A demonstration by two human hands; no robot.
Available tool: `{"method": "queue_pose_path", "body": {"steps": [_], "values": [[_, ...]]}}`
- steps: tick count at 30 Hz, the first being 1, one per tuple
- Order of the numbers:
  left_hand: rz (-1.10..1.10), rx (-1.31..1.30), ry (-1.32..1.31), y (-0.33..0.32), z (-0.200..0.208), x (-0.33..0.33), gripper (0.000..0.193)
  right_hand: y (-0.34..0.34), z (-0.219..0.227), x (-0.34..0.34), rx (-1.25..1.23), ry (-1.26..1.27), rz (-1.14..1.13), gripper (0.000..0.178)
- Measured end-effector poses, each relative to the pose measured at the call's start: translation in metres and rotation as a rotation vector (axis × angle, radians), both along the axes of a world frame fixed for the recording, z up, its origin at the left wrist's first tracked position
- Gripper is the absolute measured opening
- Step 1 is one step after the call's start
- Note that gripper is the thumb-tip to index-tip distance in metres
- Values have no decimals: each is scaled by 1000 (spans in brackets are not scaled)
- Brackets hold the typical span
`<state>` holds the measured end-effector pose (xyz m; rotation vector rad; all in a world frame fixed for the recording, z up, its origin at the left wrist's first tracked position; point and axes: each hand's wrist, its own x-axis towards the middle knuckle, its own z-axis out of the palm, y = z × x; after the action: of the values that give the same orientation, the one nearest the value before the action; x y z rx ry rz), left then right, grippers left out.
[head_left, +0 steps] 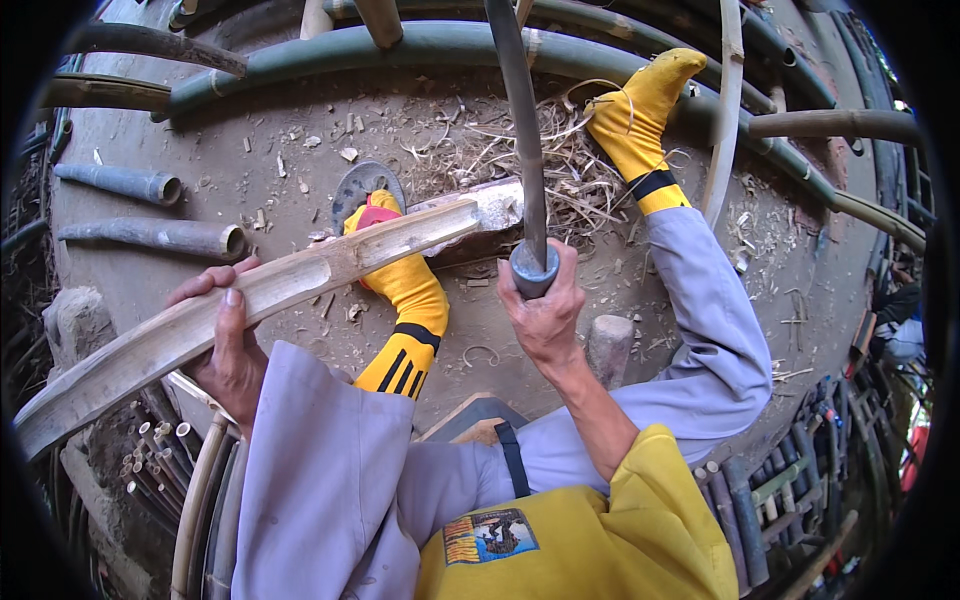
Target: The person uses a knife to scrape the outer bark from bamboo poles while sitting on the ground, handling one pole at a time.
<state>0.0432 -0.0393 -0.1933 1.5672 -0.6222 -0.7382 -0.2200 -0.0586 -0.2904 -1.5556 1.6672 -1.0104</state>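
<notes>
My left hand (228,345) grips a long split bamboo piece (270,300), thumb on one side and fingers round the other. The hollow pale inner face, crossed by node ridges, shows. Its far end reaches over my left foot (408,290) to a pale block (497,206) on the ground; whether they touch, I cannot tell. In my right hand (548,315) is a long-bladed knife, its round bluish handle (535,272) wrapped by my fingers. The dark blade (518,110) points away from me, apart from the bamboo.
Yellow-socked, my right foot (645,105) rests beside a large green bamboo pole (440,45) at the far side. Shavings (580,160) heap near the block. Two cut bamboo tubes (150,235) lie left. A stone-like stub (610,345) stands right of my hand. Bamboo bundles (160,465) flank me.
</notes>
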Motion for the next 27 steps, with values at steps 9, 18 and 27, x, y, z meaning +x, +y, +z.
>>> {"method": "queue_pose_path", "body": {"steps": [9,18,27], "values": [[-106,-120,21,-3,3,-2,28,20,-81,-5,519,-73,110,33],[-24,-1,41,-9,11,3,32,7,-43,-17,396,-66,75,39],[-280,-178,-153,-16,5,-11,40,26,-57,-13,448,1,103,39]]}}
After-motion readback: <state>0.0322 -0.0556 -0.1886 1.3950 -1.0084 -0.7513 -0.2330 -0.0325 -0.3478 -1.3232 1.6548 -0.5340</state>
